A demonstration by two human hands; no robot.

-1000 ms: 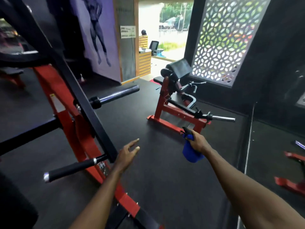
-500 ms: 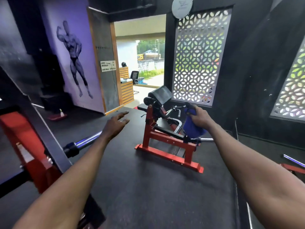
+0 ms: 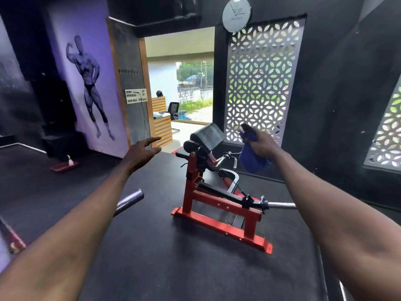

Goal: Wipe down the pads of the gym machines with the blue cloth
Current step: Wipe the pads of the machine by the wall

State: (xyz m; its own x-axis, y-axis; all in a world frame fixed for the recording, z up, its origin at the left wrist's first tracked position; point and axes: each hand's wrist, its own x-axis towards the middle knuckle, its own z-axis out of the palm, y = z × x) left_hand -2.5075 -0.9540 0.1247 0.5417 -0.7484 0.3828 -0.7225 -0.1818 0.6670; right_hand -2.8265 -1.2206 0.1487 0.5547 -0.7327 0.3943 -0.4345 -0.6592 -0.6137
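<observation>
Head view only.

Hidden or cut off:
- The top of the blue cloth (image 3: 252,159) is bunched inside the right hand (image 3: 263,145), so its full shape can't be read.
- The chrome bar (image 3: 280,205) on the curl machine (image 3: 221,205) runs right and disappears behind the right forearm.
- The seat is mostly blocked by the red upright. Only a dark edge shows.
- A second bar (image 3: 130,202) pokes out from behind the left forearm, and its machine is out of view.
- The red part at the near-left edge is blurred and can't be identified.
- The right-hand lattice screen (image 3: 388,137) is cut off by the frame edge.

Orientation:
- The cloth hangs from the fist in mid-air, long axis roughly vertical, loose end down. It is above the far end of the machine and just right of the black arm pad (image 3: 209,135), not touching it.
- The pad is tilted.
- The machine's base rail runs from far left to near right on the floor (image 3: 173,268).

Hands:
- The right hand's fingers are curled tight around the cloth.
- The left hand (image 3: 141,153) is held out left of the pad with fingers spread and nothing in it.
</observation>
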